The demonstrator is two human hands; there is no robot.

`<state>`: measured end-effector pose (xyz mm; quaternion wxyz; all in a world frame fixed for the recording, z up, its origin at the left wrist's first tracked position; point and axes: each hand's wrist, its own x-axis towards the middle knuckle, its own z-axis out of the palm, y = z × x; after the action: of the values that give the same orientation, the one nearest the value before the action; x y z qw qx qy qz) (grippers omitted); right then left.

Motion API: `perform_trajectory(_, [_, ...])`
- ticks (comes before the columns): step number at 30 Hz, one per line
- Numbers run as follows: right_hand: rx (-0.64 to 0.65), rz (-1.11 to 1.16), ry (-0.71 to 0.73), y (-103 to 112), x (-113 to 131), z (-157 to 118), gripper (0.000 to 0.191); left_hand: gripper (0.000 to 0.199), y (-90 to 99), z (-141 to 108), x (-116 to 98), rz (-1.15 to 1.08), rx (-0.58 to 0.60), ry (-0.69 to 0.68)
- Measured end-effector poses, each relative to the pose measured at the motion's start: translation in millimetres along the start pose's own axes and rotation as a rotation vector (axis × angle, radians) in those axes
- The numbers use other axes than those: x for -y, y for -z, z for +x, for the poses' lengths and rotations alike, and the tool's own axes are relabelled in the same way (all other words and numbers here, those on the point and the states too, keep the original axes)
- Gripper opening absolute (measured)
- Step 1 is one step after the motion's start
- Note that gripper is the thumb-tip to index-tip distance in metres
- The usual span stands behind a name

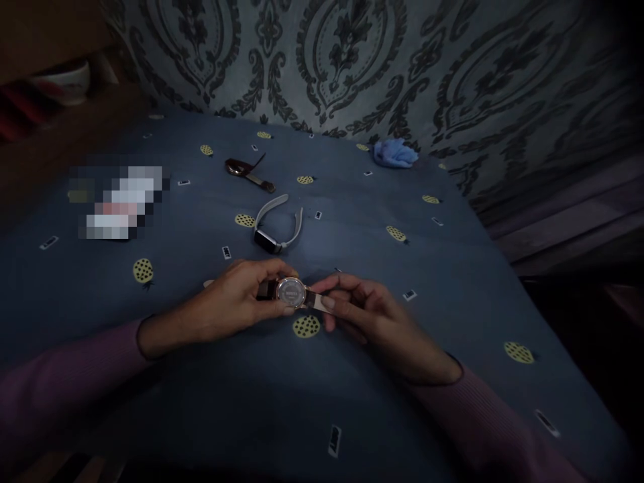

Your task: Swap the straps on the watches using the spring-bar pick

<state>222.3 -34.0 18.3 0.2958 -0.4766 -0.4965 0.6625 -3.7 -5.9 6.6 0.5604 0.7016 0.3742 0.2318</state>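
A wristwatch (291, 293) with a round metal case lies between my hands, its engraved back facing up. My left hand (236, 295) is closed on the case, thumb at the lower edge and fingers at the upper edge. Pinched between the thumb and fingers of my right hand (375, 312) is the strap on the other side. Just beyond them a smartwatch (268, 241) with a pale band rests on the cloth, its band standing open in a loop. Farther back lies another wristwatch (235, 169) with a brown strap.
A dark blue cloth (453, 282) printed with pineapples covers the table. Near the wall sits a crumpled blue cloth (396, 154). A blurred-out flat object (125, 203) lies on the left. A bowl (70, 84) stands on a wooden shelf (100, 111) at the upper left.
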Motion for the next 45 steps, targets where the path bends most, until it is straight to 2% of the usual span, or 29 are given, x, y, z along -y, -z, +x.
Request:
perform_trajectory(8, [-0.02, 0.039, -0.021, -2.0, -0.7, -1.8, 0.034, 0.026, 0.4, -0.3, -0.6, 0.041, -0.007, 0.01])
perform_trajectory(18, [-0.037, -0.016, 0.011, -1.7, -0.9, -0.2, 0.022, 0.027, 0.1, -1.6, 0.8, 0.057, -0.002, 0.027])
perform_trajectory(28, [-0.026, 0.033, 0.009, -2.0, -2.9, 0.7, 0.02, 0.025, -0.2, -0.5, -2.4, 0.045, -0.003, 0.015])
perform_trajectory(36, [-0.032, 0.004, 0.015, -3.1, -1.7, -0.6, 0.03, 0.027, 1.5, -1.2, -4.6, 0.072, 0.017, 0.019])
perform_trajectory(45, [-0.039, 0.005, 0.035, -3.3, -6.0, 1.1, 0.022, 0.026, 0.8, -0.4, -3.6, 0.024, 0.037, 0.006])
